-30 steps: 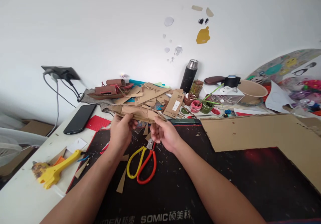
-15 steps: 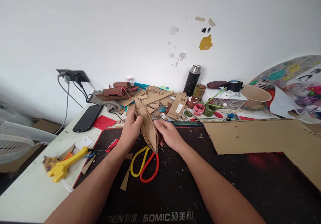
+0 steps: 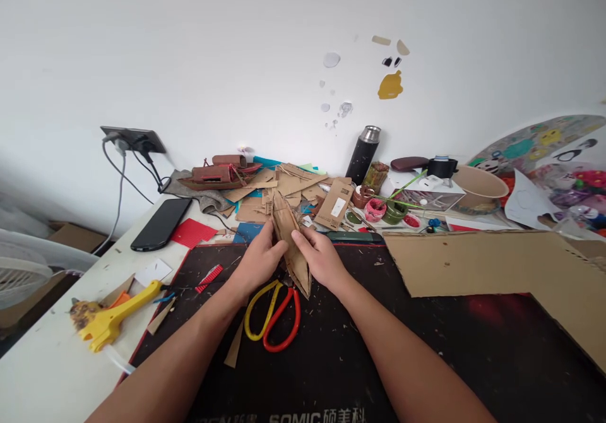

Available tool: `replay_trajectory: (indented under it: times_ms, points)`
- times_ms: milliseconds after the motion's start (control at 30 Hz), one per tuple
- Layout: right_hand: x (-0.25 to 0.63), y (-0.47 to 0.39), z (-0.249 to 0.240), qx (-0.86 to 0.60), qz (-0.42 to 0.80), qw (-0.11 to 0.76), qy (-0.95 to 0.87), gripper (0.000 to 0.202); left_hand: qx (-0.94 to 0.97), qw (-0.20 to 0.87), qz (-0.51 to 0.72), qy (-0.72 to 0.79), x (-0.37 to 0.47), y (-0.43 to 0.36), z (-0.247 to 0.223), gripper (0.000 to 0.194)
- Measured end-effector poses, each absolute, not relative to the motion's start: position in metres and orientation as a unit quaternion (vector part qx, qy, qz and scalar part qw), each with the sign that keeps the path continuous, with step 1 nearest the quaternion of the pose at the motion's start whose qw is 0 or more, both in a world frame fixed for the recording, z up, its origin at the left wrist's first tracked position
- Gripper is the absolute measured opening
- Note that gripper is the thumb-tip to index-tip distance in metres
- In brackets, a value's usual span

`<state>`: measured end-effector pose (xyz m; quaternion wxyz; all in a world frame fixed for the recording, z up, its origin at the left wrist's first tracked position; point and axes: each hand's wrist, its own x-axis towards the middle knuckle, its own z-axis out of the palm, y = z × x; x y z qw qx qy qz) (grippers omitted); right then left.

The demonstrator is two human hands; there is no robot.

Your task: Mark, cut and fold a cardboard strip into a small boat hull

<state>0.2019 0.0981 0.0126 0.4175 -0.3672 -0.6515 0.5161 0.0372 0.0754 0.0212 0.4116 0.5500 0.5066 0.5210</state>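
Note:
Between my two hands a cardboard boat hull (image 3: 290,240), long and pointed at both ends, is held tilted above the dark mat (image 3: 331,360). My left hand (image 3: 262,256) grips its left side, thumb over the edge. On the opposite side, my right hand (image 3: 320,256) is closed on the other wall, its fingertips partly hidden behind the cardboard. Just below the hull lie scissors (image 3: 295,328) with one yellow and one red handle loop, their blades mostly covered. A narrow cardboard sliver (image 3: 233,346) rests left of them.
Cardboard scraps (image 3: 298,183) pile up at the back, beside brown model boats (image 3: 213,175). A yellow glue gun (image 3: 113,319) and a phone (image 3: 161,224) lie left. Paint jars (image 3: 375,208) and a black thermos (image 3: 363,156) stand behind. A large cardboard sheet (image 3: 464,262) covers the right.
The hull has shifted slightly right and down, and its tilt has changed a little. My left hand has moved right and lower along its side. The camera view has shifted slightly.

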Motion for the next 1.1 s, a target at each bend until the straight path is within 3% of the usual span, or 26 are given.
replay_trajectory:
  times_ms: [333,500,733,1100]
  points:
    - [0.202,0.095,0.013,-0.369,0.492,0.402,-0.678,0.035,0.525,0.426,0.524,0.519,0.030,0.073,0.016,0.035]
    - [0.200,0.094,0.012,-0.381,0.491,0.405,-0.671,0.031,0.553,0.360,0.508,0.554,0.035,0.069,0.013,0.032]
    - [0.199,0.098,0.001,-0.449,0.490,0.382,-0.642,0.029,0.627,0.216,0.352,0.660,0.051,0.067,0.013,0.069]
    - [0.196,0.097,0.010,-0.486,0.439,0.340,-0.675,0.028,0.642,0.167,0.222,0.715,0.049,0.072,0.031,0.021]
